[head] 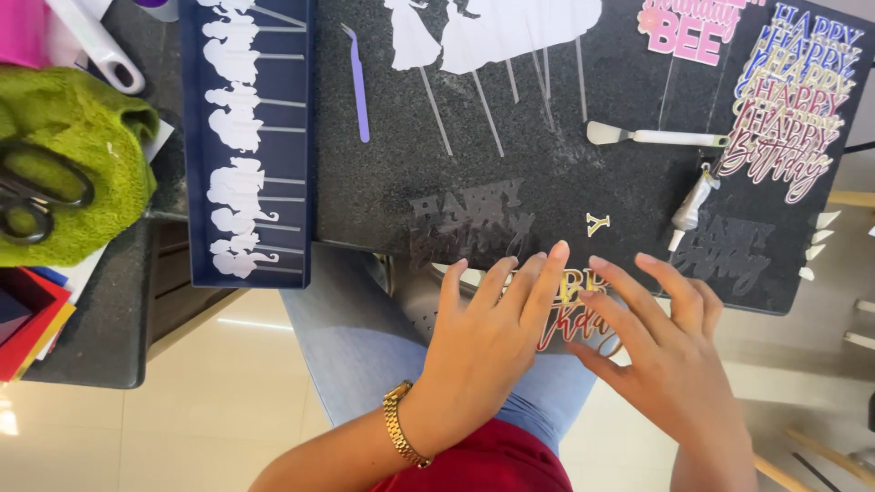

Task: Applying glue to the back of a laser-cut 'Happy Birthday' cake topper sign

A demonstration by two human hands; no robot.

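My left hand [492,323] lies flat, fingers together, pressing on a layered cut-out cake topper [583,323] in gold, red and black script at the near edge of the black board [547,182]. My right hand [661,342] rests beside it with fingers spread over the topper's right part. Most of the topper is hidden under both hands. A small loose gold letter piece [597,222] lies just beyond my fingertips. A black script topper [469,219] lies to the left of it.
A small glue bottle [690,208], a white spatula tool [656,138] and purple tweezers [357,82] lie on the board. Stacked coloured script toppers [793,100] sit far right, white silhouette toppers [239,137] on a blue tray left, scissors [36,196] on a green cloth.
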